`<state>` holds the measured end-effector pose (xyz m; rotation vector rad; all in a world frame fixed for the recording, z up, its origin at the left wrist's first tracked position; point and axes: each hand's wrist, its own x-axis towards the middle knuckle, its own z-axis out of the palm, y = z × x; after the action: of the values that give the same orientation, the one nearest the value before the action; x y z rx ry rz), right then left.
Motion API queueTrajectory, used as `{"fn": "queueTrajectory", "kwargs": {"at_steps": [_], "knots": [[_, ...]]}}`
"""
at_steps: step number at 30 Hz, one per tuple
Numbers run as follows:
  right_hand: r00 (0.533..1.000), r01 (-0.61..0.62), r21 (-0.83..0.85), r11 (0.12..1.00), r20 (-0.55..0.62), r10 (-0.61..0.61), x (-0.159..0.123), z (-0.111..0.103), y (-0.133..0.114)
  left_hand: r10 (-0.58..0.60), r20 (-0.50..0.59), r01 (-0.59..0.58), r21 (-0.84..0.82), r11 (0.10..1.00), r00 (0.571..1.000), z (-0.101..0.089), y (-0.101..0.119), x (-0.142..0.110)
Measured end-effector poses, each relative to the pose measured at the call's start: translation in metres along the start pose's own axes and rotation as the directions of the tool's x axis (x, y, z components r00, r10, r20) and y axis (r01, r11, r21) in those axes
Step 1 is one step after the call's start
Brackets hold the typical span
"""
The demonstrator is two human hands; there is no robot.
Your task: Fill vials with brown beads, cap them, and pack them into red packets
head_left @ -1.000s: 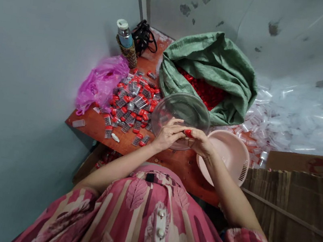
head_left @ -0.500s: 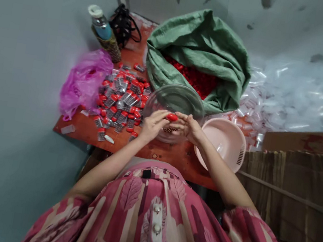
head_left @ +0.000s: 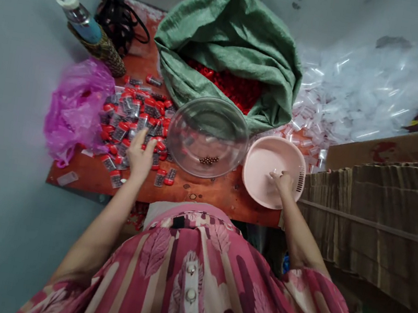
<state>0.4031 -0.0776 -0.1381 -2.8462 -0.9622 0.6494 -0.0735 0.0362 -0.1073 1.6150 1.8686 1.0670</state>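
My left hand (head_left: 140, 159) is over the right side of a pile of small clear containers with red caps (head_left: 120, 132). Its thumb and fingers are apart, and dark beads show inside many containers. My right hand (head_left: 284, 183) reaches into a pale pink plastic basin (head_left: 254, 185), fingers stretched toward the bottom, where something small and clear lies by the fingertips. Between the hands stands a clear round bowl (head_left: 177, 154) with a small cluster of brown beads (head_left: 209, 160) at its near side.
Behind the bowl a green sack (head_left: 229, 27) gapes around red caps (head_left: 239, 90). Clear plastic pieces (head_left: 344, 104) are heaped at right, beside stacked cardboard (head_left: 377, 199). At left are a pink plastic bag (head_left: 77, 109), a bottle (head_left: 83, 23) and a black corded object (head_left: 115, 20).
My hands have parted from over the bowl, where they held a red-capped container. The left moved to the pile, the right into the basin. The view has shifted.
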Motion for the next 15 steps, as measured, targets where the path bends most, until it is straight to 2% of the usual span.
{"fn": "queueTrajectory", "kwargs": {"at_steps": [3,5,8,11,12,13,14,15], "knots": [[1.0,-0.007,-0.035,0.999,0.007,0.007,-0.003,0.01,-0.003,-0.126,0.068,0.132,-0.087,0.987,0.99,0.019,0.005,-0.025],[1.0,0.001,-0.043,0.999,0.015,0.0,-0.003,0.014,-0.006,-0.239,0.111,0.257,-0.201,0.945,0.965,0.032,0.003,-0.04],[1.0,0.018,-0.02,1.0,0.022,-0.018,0.003,0.014,-0.01,-0.384,0.22,0.439,-0.327,0.837,0.897,0.047,0.003,-0.056],[0.995,0.094,0.085,0.992,-0.019,-0.093,0.006,0.008,-0.024,-0.431,0.406,0.578,-0.382,0.721,0.806,0.056,0.009,-0.066],[0.986,0.168,0.198,0.966,-0.036,-0.164,0.003,0.004,-0.032,-0.431,0.469,0.618,-0.383,0.687,0.771,0.058,0.012,-0.069],[0.966,0.254,0.342,0.905,-0.052,-0.251,-0.001,0.0,-0.042,-0.428,0.516,0.645,-0.374,0.667,0.742,0.058,0.015,-0.07],[0.931,0.342,0.521,0.782,-0.076,-0.357,-0.008,-0.004,-0.053,-0.427,0.529,0.651,-0.362,0.668,0.733,0.059,0.018,-0.072],[0.892,0.364,0.67,0.647,-0.05,-0.45,-0.017,-0.008,-0.066,-0.429,0.503,0.629,-0.345,0.696,0.75,0.058,0.02,-0.072]]}}
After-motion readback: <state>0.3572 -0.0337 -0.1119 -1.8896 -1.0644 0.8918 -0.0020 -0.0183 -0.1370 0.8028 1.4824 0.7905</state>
